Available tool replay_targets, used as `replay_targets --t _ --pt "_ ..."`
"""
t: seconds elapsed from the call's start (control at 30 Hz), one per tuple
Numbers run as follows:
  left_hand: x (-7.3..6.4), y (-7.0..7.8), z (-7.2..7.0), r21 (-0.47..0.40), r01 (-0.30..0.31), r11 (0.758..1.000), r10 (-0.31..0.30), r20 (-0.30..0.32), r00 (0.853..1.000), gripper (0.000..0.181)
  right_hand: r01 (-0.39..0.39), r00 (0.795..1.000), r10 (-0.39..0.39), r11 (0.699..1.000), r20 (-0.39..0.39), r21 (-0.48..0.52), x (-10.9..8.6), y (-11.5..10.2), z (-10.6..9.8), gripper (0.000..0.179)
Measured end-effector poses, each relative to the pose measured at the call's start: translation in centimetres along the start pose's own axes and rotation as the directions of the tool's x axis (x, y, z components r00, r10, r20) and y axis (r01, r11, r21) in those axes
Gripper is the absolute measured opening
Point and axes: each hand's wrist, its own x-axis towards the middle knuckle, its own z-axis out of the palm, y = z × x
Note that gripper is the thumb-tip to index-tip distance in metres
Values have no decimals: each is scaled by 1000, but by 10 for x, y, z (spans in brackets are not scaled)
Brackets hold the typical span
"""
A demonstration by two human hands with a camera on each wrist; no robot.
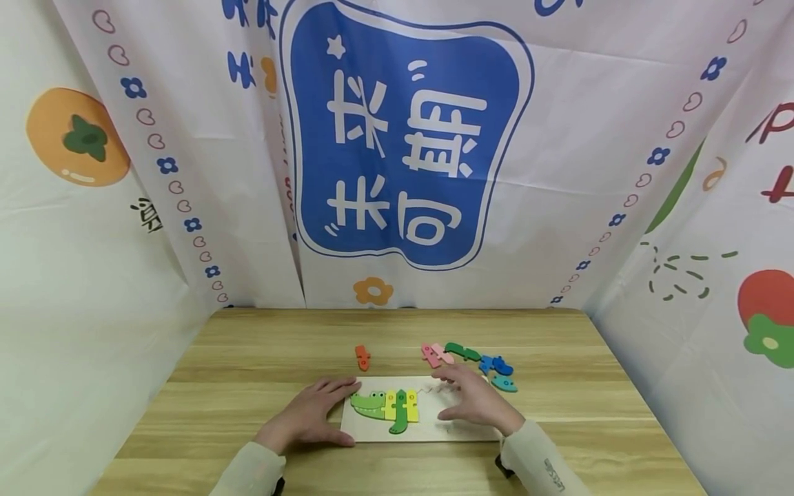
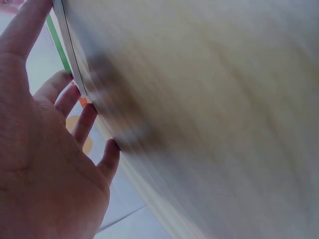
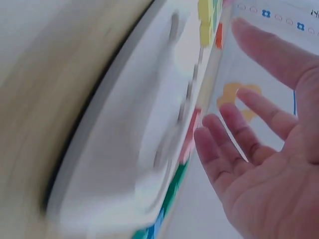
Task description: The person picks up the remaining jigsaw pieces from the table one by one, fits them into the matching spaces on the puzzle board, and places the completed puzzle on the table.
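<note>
A pale wooden puzzle board [image 1: 434,432] lies on the table. On its left part are a green crocodile head piece [image 1: 370,406], two yellow body pieces [image 1: 412,412] and a green leg piece [image 1: 401,408] between them. My left hand [image 1: 313,413] rests at the board's left edge, thumb and fingers spread and relaxed; in the left wrist view its fingertips touch along the board's side and the table. Over the bare right half hovers my right hand [image 1: 476,399], fingers loosely spread with nothing in them. The right wrist view shows its empty palm and the board's grooved surface [image 3: 119,134].
Behind the board lie loose pieces: an orange one [image 1: 362,357] on the left, two pink ones [image 1: 430,355], a dark green one [image 1: 462,351], blue ones [image 1: 501,366] and a teal one [image 1: 504,383] toward the right. Printed curtains [image 1: 397,282] hang around the wooden table [image 1: 248,358].
</note>
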Motion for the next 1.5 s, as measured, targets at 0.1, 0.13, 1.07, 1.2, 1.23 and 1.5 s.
replay_targets --t 0.1,0.13,1.07,1.2,1.23,1.5 --pt "1 0 -1 1 -1 1000 1 -1 1000 105 0 1000 0 999 -1 -49 -12 9 -11 75" --pt "0 0 -1 -1 -1 1000 1 -1 1000 105 -2 1000 2 998 3 -63 -16 12 -14 77" --pt "-2 0 -2 -10 -31 999 31 -18 999 103 -60 992 68 996 108 -69 -53 56 -31 106" --pt "5 -2 -9 -38 -50 998 49 -46 998 91 -80 991 86 994 101 -70 -53 56 -31 108" --pt "8 -3 -12 -44 -60 997 58 -57 997 87 -83 991 89 994 100 -69 -53 56 -31 108" --pt "40 -11 -17 -49 -25 998 15 -194 981 65 -97 989 102 994 108 -54 -53 55 -32 108"
